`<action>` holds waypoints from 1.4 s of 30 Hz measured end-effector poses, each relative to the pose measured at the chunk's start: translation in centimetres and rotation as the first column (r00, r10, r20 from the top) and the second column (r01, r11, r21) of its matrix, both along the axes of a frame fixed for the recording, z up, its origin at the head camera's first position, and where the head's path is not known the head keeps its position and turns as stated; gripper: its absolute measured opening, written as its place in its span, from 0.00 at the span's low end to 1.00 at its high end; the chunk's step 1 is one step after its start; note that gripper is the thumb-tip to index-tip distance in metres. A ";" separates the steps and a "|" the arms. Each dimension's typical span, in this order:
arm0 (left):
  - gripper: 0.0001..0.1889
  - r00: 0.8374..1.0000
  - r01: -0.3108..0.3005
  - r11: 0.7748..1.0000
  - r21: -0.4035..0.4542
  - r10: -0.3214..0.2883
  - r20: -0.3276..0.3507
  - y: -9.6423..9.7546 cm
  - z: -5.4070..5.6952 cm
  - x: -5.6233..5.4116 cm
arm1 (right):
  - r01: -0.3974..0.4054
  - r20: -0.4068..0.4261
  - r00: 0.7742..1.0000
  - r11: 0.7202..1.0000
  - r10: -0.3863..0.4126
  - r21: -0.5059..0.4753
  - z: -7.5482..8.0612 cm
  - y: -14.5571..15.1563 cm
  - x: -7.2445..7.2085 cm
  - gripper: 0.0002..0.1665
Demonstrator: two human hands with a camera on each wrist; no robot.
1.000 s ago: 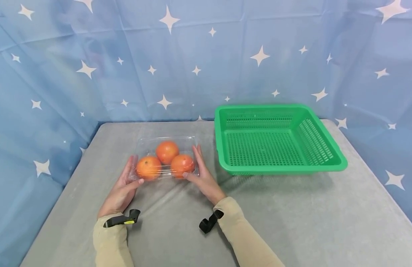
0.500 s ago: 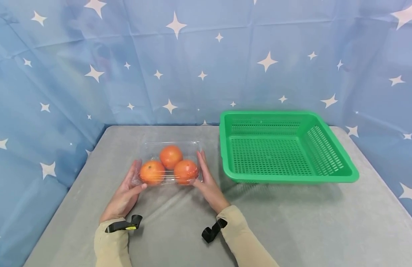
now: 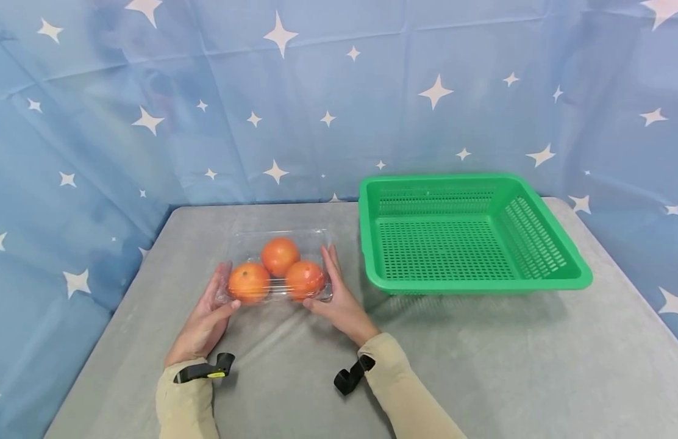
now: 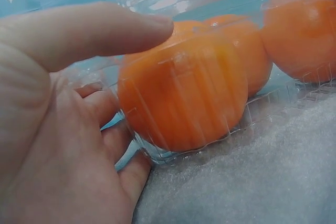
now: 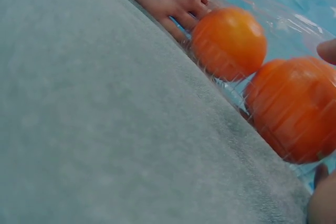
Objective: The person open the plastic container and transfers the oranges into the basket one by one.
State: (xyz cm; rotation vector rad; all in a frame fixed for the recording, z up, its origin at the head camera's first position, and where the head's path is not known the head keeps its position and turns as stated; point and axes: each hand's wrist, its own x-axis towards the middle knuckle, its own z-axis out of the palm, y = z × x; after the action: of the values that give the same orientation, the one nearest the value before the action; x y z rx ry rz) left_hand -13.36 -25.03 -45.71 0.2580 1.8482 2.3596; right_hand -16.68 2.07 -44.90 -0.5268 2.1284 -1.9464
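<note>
A clear plastic fruit box (image 3: 278, 292) with three oranges inside lies on the grey table, left of centre in the head view. The left orange (image 4: 184, 93) is close to my left hand (image 3: 204, 323). That hand holds the box's left end, its thumb over the upper edge and its other fingers along the side. My right hand (image 3: 341, 305) holds the opposite end, thumb at the front and fingers up the side. The right orange (image 5: 296, 108) sits beside it. In the right wrist view, only parts of the right thumb and fingers show at the edge.
A green perforated plastic basket (image 3: 476, 285) stands right of the box, at the back of the grey table (image 3: 471, 366). Behind the table hangs a blue curtain (image 3: 372, 110) with white stars. Both wrists wear black camera straps.
The head view has shifted slightly. Both hands keep holding the box, which stays in about the same place. My right thumb has shifted a little along its front.
</note>
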 end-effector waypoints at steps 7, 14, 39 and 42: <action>0.43 1.000 -0.005 1.000 -0.014 0.005 0.010 0.0 0.1 -0.1 | -0.015 0.015 1.000 1.000 0.015 0.007 1.3 0.0 0.4 0.59; 0.42 1.000 0.012 1.000 0.008 -0.012 -0.021 0.0 -0.2 0.1 | -0.003 0.011 1.000 1.000 0.003 0.031 2.0 0.2 1.0 0.58; 0.41 1.000 0.014 1.000 -0.012 -0.014 0.006 -0.1 -0.2 0.5 | 0.025 -0.023 0.999 1.000 -0.024 0.019 -1.1 -0.1 0.0 0.54; 0.39 1.000 0.010 1.000 0.002 -0.010 0.025 0.1 0.0 0.3 | 0.029 -0.020 0.999 0.999 -0.029 0.022 -1.1 0.0 -0.2 0.53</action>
State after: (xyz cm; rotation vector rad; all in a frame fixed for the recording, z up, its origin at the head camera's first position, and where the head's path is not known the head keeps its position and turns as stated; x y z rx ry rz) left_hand -13.08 -24.96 -45.72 0.2362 1.8285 2.3472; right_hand -16.91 2.06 -46.01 -0.5164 2.1790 -1.9387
